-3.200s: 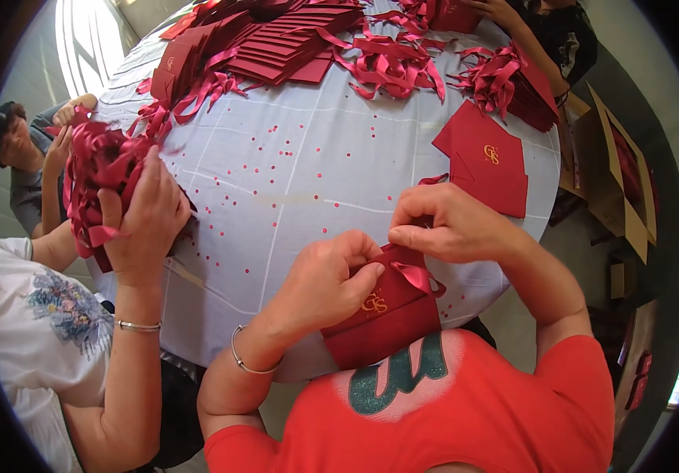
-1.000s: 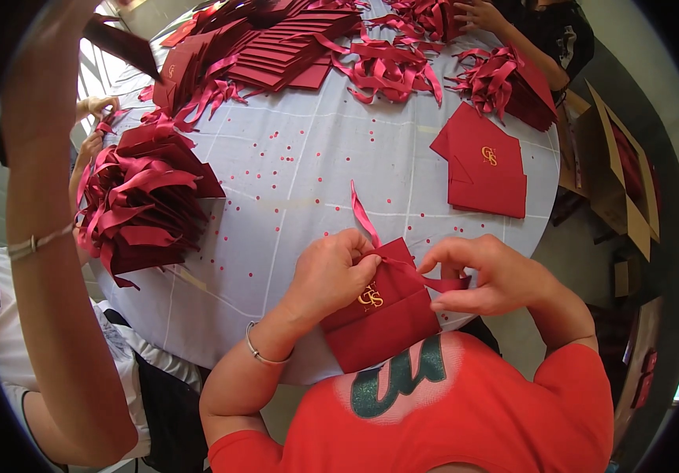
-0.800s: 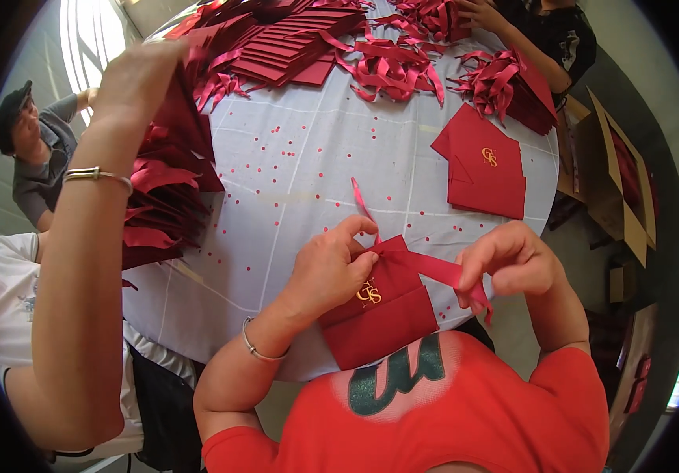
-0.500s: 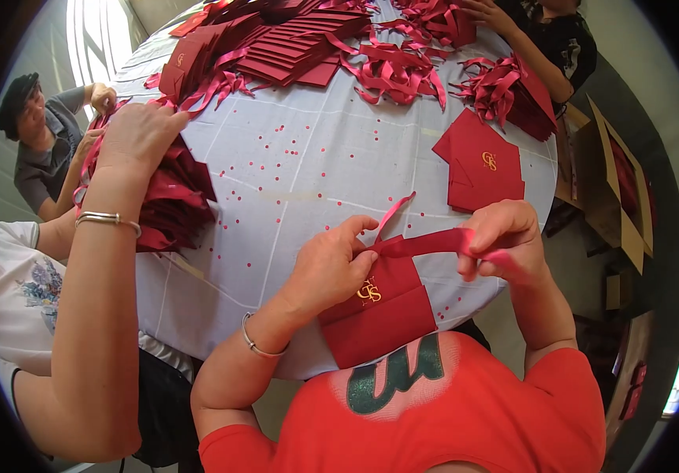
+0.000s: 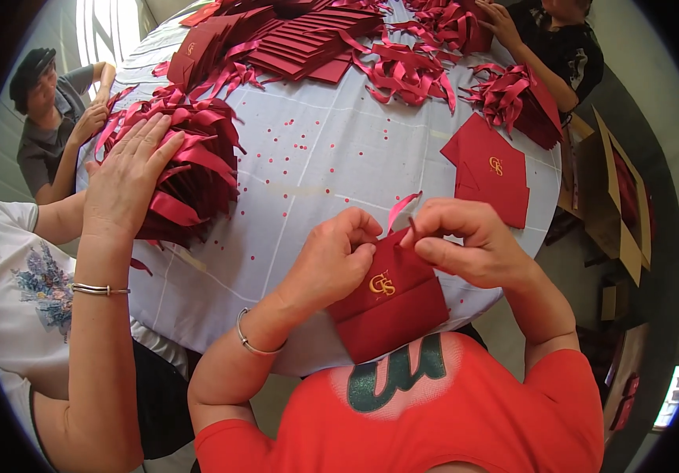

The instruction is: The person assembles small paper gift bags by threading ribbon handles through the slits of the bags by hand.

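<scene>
A dark red paper gift bag [image 5: 390, 315] with a gold emblem lies flat at the table's near edge, close to my chest. My left hand [image 5: 335, 256] has thumb and fingers closed at the bag's upper left edge. At its upper right edge my right hand [image 5: 465, 243] pinches a ribbon, of which only a short dark bit shows between the fingertips. A pink-red ribbon end [image 5: 405, 206] sticks up from the bag's top between my two hands.
Two flat red bags [image 5: 497, 173] lie beyond my right hand. Ribboned bags are piled at left [image 5: 189, 173], under a neighbour's hand [image 5: 130, 173]. More bag stacks [image 5: 300, 47] stand at the far side. Red paper dots dot the tablecloth [image 5: 276, 236]. An open carton [image 5: 619, 189] stands off to the right.
My right hand has moved left to the bag's top edge, and the long ribbon stretch no longer shows. The neighbour's hand has come down flat on the left pile.
</scene>
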The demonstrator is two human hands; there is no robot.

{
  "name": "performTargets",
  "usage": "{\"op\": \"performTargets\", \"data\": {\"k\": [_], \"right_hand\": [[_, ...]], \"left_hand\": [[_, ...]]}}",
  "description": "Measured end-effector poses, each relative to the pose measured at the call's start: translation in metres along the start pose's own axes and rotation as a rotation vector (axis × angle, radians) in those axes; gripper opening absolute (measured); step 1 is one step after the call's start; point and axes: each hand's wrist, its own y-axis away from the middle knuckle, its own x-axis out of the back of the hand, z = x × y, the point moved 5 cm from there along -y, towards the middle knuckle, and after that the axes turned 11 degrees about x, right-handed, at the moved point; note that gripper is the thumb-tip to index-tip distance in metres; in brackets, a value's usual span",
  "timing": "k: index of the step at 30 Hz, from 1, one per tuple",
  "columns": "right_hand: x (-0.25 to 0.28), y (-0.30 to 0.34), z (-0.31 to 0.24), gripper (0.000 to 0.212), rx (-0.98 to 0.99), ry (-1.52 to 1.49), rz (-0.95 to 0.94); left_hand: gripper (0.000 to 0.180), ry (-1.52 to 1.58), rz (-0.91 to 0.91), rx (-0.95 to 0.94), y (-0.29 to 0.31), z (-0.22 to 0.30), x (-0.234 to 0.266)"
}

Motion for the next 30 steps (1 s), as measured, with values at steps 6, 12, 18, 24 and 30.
{"op": "performTargets", "data": {"k": [6, 12, 18, 24, 30], "right_hand": [[0.006, -0.001, 0.014, 0.018, -0.101, -0.382, 0.140], [0.008, 0.001, 0.016, 0.023, -0.155, -0.369, 0.213], [0.005, 0.001, 0.025, 0.022, -0.208, -0.331, 0.204], [0.003, -0.008, 0.030, 0.012, 0.009, 0.214, 0.144], [-0.010, -0.005, 0.032, 0.014, 0.133, 0.440, 0.011]], "left_hand": [[0.020, -0.265, 0.070, -0.086, 0.001, 0.004, 0.004], [0.020, -0.456, 0.094, -0.149, 0.006, 0.008, 0.010], [0.025, -0.534, 0.059, -0.119, 0.011, 0.014, 0.018], [0.027, -0.176, -0.056, -0.023, 0.005, 0.011, 0.023], [0.019, -0.213, -0.157, 0.042, 0.004, 0.012, 0.028]]}}
